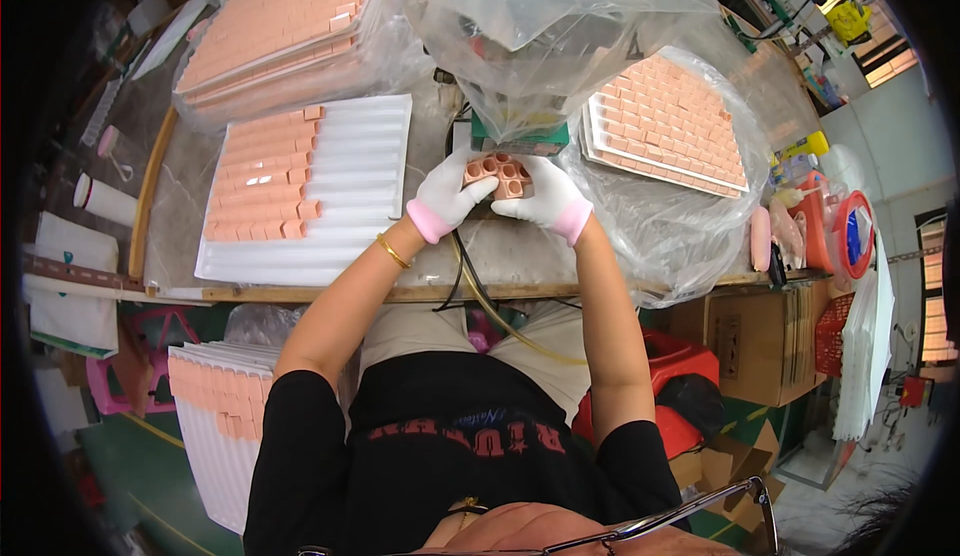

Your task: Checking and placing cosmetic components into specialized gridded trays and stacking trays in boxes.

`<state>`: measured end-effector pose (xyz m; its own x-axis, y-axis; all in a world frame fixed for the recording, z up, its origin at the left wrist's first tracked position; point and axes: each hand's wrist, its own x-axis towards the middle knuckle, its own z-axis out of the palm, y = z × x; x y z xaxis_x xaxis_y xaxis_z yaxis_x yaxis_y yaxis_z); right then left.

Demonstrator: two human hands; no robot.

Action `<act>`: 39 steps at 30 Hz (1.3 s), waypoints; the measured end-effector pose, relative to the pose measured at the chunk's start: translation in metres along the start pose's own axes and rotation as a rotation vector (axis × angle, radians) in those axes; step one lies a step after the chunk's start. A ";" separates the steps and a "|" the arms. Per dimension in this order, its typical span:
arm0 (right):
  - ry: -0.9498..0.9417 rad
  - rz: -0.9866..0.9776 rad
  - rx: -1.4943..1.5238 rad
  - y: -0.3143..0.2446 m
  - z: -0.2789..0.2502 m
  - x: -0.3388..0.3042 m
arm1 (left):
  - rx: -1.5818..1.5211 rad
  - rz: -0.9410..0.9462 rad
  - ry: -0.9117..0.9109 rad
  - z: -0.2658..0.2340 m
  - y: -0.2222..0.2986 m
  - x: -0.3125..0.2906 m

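My left hand (446, 196) and my right hand (546, 198), both in white gloves with pink cuffs, meet at the middle of the table. Between them they grip a cluster of small peach-pink square caps (498, 170) with round openings facing up. The fingers are closed around the sides, and the thumbs lie in front. Just beyond the hands stands a green device (535, 144), mostly covered by a clear plastic sheet (540, 46). Left of my hands, a white ridged tray (362, 176) carries rows of the same caps on its left part.
At the far left, stacked trays full of caps (280, 21) rest on plastic wrap. Another full stack (665, 121) sits at the right. A red basket (855, 236) stands at the right edge. Below the table are a cardboard box (765, 341) and a partly filled tray (215, 456).
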<state>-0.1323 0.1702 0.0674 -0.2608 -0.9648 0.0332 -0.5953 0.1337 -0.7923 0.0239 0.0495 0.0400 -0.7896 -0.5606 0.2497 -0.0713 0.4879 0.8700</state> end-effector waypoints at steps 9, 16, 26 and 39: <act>0.120 -0.227 0.096 -0.012 0.032 -0.027 | -0.485 -0.071 -0.111 -0.018 -0.023 -0.010; 0.072 -0.005 0.708 0.012 0.039 -0.046 | -0.646 -0.275 0.119 -0.022 -0.002 -0.054; -0.051 -0.146 0.751 -0.011 0.059 -0.029 | 0.476 -0.620 0.733 -0.240 0.030 -0.336; -0.032 -0.140 0.817 -0.028 0.072 -0.036 | 1.074 -0.831 0.801 -0.278 -0.024 -0.479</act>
<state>-0.0512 0.1847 0.0447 -0.1958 -0.9680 0.1570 0.1221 -0.1830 -0.9755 0.5734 0.1200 0.0180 0.1783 -0.9273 0.3290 -0.9602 -0.0909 0.2642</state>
